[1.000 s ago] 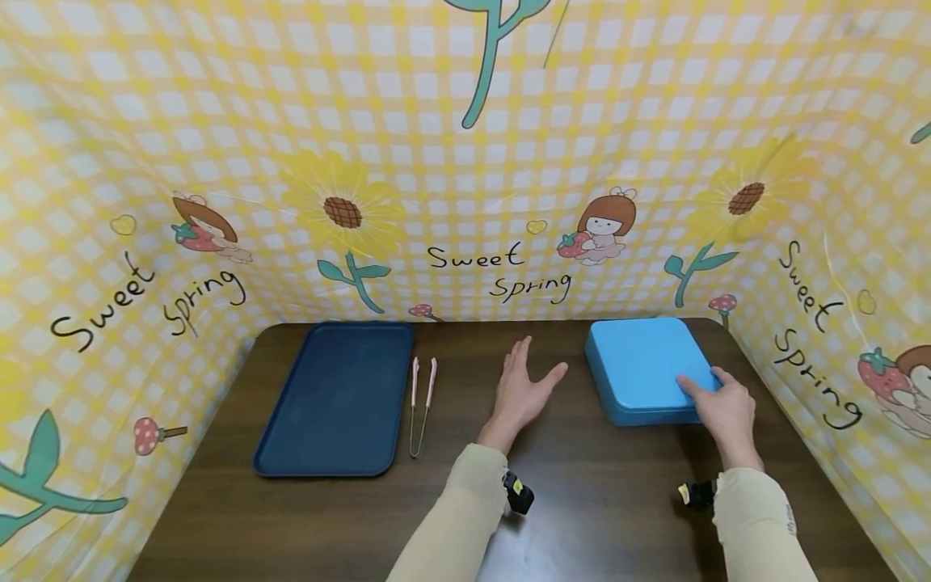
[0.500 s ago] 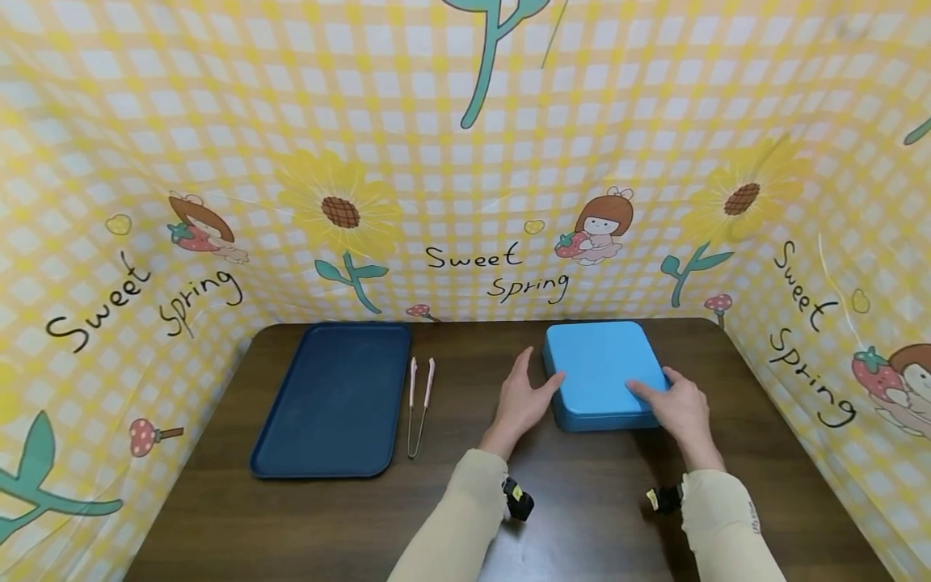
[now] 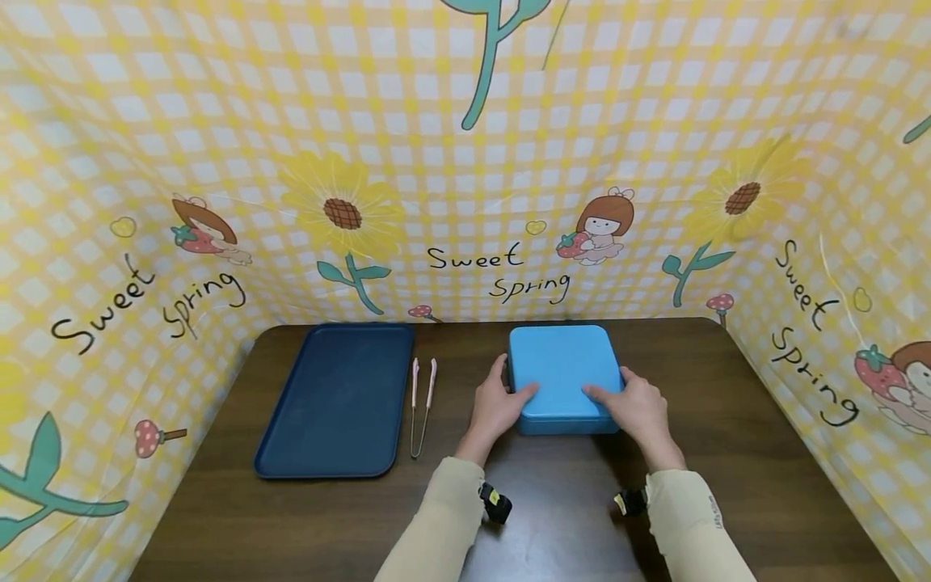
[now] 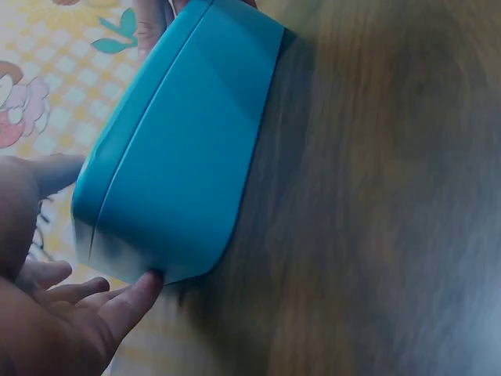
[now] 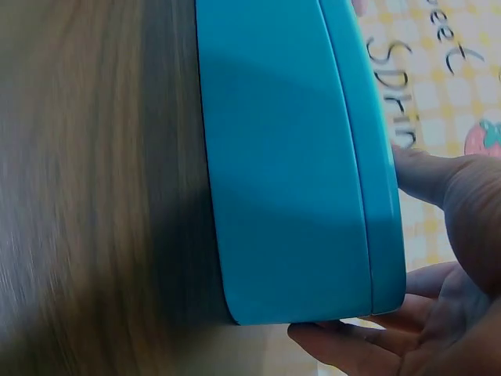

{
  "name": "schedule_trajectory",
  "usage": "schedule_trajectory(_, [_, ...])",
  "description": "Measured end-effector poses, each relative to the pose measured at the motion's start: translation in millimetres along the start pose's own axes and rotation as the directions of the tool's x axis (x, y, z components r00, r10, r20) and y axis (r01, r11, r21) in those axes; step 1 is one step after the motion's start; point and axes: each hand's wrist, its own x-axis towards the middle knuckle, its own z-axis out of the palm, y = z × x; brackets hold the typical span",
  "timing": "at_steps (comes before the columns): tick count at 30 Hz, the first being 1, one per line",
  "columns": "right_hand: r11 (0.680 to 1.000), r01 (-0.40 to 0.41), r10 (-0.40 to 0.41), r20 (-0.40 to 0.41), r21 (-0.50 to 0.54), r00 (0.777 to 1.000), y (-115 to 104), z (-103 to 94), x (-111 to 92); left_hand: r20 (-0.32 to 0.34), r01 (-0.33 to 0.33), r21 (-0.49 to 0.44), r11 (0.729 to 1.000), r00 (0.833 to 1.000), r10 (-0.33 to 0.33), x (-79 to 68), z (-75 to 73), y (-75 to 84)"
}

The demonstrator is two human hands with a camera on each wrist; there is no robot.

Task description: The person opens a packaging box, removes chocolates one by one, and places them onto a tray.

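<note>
A blue lidded box (image 3: 563, 372), square with rounded corners, lies between both hands on the dark wooden table. My left hand (image 3: 497, 408) grips its left side, thumb over the lid's edge and fingers along the side wall. On the opposite side my right hand (image 3: 640, 408) holds it the same way, thumb on top. The left wrist view shows the box's front wall (image 4: 184, 141) with a lid seam, and fingertips at its lower corner. In the right wrist view the fingers curve round the end of the box (image 5: 290, 172). The lid is closed, so its inside is hidden.
Left on the table lies a dark blue tray (image 3: 330, 400). Beside its right edge are tongs (image 3: 422, 408) with pale pink tips, pointing away. A yellow checked cloth (image 3: 465, 186) walls the back and sides of the table (image 3: 727, 453).
The blue box has slid left across the table, moved by the right hand. My left hand, earlier apart from it with fingers spread, now holds its left side.
</note>
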Motion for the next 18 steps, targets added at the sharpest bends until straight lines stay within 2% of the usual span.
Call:
schedule_trajectory(6, [0.999,0.05,-0.05,-0.017,-0.022,0.999,-18.3,12.3,-2.8,-0.011,-0.029,0.096,0.995,0.999,0.03,-2.0,-26.3,-3.7])
schedule_trajectory(9, [0.997,0.071,-0.072,-0.02,-0.028,0.997,-26.8,17.6,-5.6,-0.004,-0.016,0.122,0.992,1.0,0.017,-2.9,-38.6,-5.1])
schedule_trajectory(18, [0.995,0.1,-0.1,-0.014,-0.031,0.995,-48.3,37.9,-16.6,0.01,-0.002,0.125,0.992,1.0,0.001,-11.5,-69.3,-15.4])
